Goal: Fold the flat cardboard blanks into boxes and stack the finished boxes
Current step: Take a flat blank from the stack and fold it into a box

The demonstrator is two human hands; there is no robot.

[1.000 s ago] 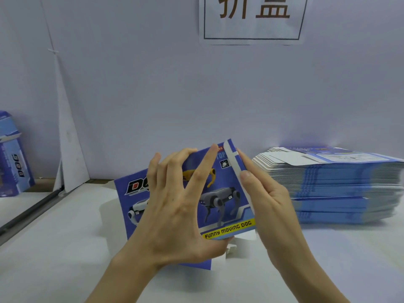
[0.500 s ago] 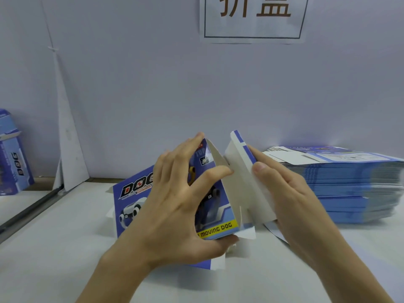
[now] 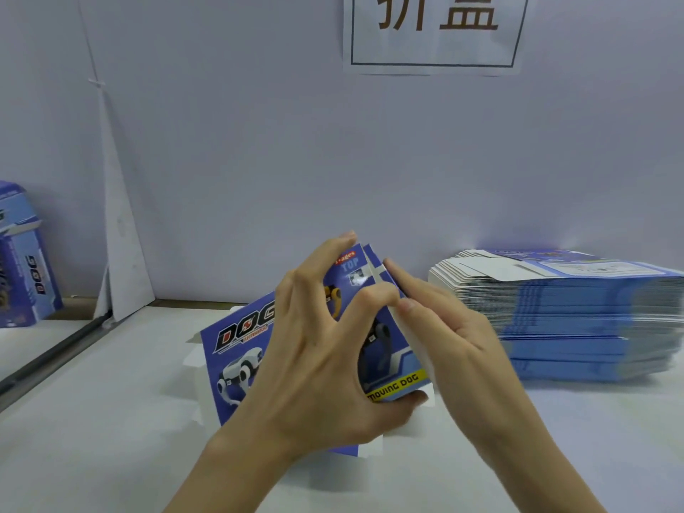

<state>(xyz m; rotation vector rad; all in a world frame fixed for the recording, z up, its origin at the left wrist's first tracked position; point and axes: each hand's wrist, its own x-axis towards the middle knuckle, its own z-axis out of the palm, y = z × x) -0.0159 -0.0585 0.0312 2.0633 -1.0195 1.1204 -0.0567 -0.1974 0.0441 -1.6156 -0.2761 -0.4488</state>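
Nearest, the half-formed blank is held just above the table between the two hands. Its printed face is turned toward the wearer and its long axis slopes from low on the left to high on the right. It is gripped by the left hand: the thumb is hooked under the lower edge and the fingers are curled over the face up to the top edge. The right hand is laid against the side panel at the blank's right end, fingers straight and pressed together, with nothing pinched. The coming move is judged to turn on that panel. It lies directly against the right palm, so the right hand is the one placed to push it square, with the left as brace. White flaps hang loose beyond the left hand, not yet tucked. Nothing is seen in the way. Just past the right hand's outer side the stack of flat blanks is piled. Well away past the left hand, a finished box is stood upright near a leaning white card. Farthest, a sign is fixed to the wall.
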